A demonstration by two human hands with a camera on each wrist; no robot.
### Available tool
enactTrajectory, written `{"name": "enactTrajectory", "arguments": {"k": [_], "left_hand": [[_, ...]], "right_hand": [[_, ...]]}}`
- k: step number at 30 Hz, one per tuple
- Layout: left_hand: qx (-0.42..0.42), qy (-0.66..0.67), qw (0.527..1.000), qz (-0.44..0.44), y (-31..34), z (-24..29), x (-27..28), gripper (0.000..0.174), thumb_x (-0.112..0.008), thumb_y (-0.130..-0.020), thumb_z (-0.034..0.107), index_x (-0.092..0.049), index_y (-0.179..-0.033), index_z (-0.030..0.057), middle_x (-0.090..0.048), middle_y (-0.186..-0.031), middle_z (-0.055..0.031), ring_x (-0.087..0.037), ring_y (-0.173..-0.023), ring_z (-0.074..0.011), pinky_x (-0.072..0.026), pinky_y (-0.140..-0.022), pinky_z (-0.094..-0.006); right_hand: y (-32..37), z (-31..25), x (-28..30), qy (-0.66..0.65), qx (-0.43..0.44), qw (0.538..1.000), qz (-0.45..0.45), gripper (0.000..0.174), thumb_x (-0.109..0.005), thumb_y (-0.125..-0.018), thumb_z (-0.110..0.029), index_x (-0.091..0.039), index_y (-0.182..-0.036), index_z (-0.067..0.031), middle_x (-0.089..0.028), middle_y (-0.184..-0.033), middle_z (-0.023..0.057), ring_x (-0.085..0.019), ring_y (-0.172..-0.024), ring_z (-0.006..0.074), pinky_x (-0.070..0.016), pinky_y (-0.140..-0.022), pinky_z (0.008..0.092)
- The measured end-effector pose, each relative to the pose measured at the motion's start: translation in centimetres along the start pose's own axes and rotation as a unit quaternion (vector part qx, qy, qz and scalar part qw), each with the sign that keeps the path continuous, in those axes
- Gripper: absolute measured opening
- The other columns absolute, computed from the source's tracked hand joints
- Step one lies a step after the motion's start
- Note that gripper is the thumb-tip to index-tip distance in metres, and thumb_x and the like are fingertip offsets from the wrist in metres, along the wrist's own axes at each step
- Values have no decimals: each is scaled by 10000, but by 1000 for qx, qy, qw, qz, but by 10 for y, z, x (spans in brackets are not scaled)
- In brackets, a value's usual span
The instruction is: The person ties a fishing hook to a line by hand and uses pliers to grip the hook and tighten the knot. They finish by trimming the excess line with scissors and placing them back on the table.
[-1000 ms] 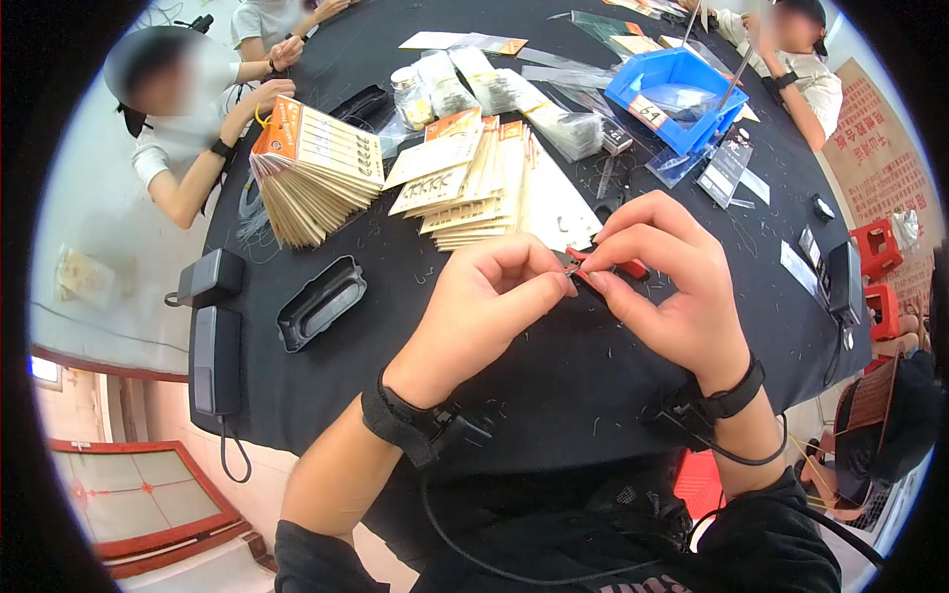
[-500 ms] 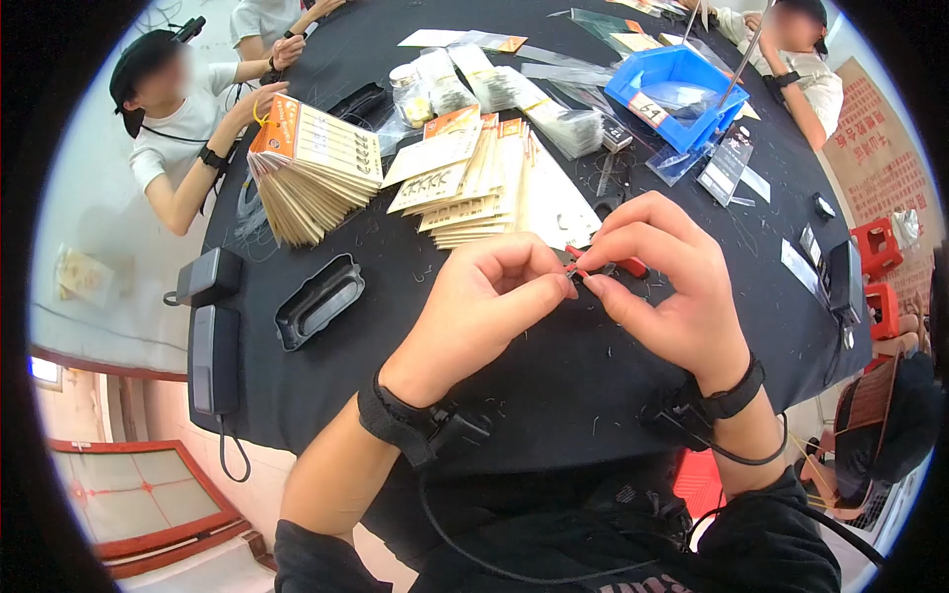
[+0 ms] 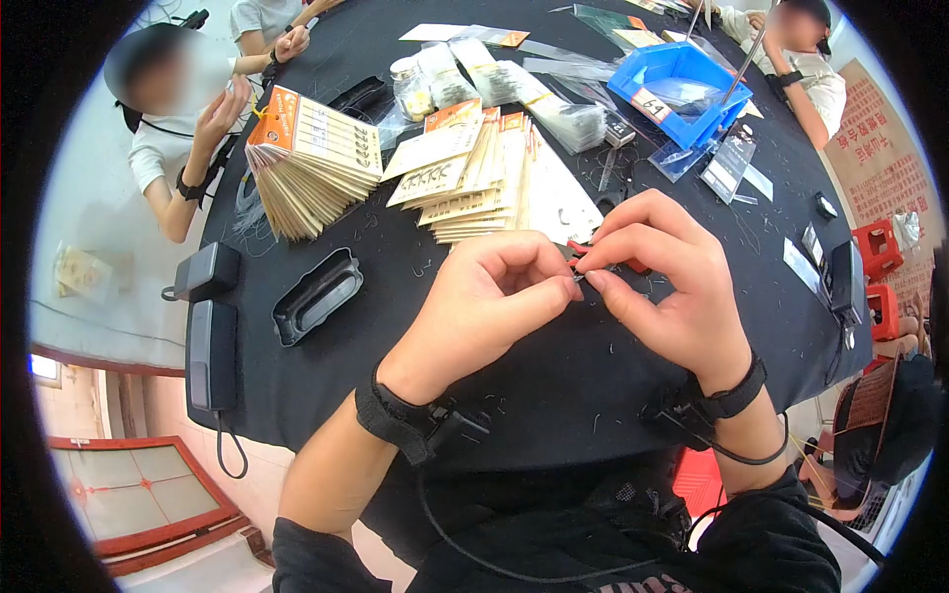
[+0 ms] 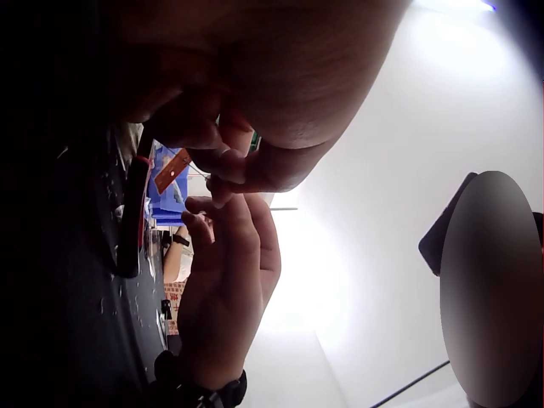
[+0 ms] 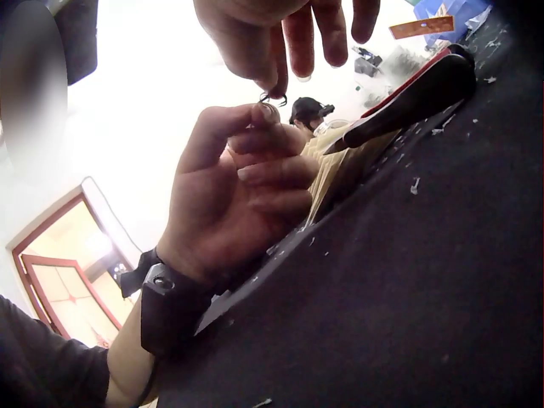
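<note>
My left hand and right hand meet fingertip to fingertip over the table. Between thumb and forefinger the left pinches a tiny dark fishing hook, whose curved wire shows in the right wrist view. The right thumb and forefinger pinch the same hook from the other side, the other right fingers spread apart. Fingertips hide most of it. Just behind the hands lie pliers with red and black handles, partly covered by the right hand in the head view. Beyond are stacked hook cards, some bearing rows of dark hooks.
A fanned card bundle stands at left, near a black plastic tray. Bagged packets and a blue bin sit farther back. Black boxes line the left edge; scraps dot the black cloth. Other people sit around.
My hands stay together in nearly the same place, with only slight finger shifts around the hook. At far left, a seated person has raised an open hand. The head view has shifted slightly.
</note>
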State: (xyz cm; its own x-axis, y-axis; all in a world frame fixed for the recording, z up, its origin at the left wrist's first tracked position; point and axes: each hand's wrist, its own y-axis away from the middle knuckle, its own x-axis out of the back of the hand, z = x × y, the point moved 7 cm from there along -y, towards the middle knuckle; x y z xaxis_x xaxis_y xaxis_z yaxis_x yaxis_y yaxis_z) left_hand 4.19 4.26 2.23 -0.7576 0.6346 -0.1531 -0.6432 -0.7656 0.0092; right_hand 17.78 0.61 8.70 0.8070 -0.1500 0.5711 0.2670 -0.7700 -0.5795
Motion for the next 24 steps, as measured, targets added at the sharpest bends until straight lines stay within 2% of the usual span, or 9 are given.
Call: {"name": "enactTrajectory", "arguments": {"k": [5,14,24], "left_hand": [[4,-5,1000,9,0,-2,-2,82,-631,-867,115,-628,-863,33,-649,-838,-7,-522,-714,-29,-401,-629,-180],[20,63,998,2,0,-1,-4,97,-625,-863,147,-608,-842,54,-622,-792,-5,-420,-587,-11,-321,-522,-174],[51,126,991,-11,0,-9,-3,92,-624,-870,148,-585,-840,70,-619,-795,-3,-412,-580,-24,-321,-522,-182]], "right_hand": [[1,4,0,-14,-11,1000,0,96,-661,-721,9,-639,-808,-21,-584,-834,96,-604,-753,238,-481,-667,300],[0,3,0,-37,-23,999,-12,96,-664,-734,7,-651,-825,-22,-597,-836,95,-608,-771,226,-482,-677,298],[2,7,-2,-56,-42,997,-19,85,-680,-749,-10,-653,-828,-25,-601,-832,80,-605,-764,195,-473,-663,279]]}}
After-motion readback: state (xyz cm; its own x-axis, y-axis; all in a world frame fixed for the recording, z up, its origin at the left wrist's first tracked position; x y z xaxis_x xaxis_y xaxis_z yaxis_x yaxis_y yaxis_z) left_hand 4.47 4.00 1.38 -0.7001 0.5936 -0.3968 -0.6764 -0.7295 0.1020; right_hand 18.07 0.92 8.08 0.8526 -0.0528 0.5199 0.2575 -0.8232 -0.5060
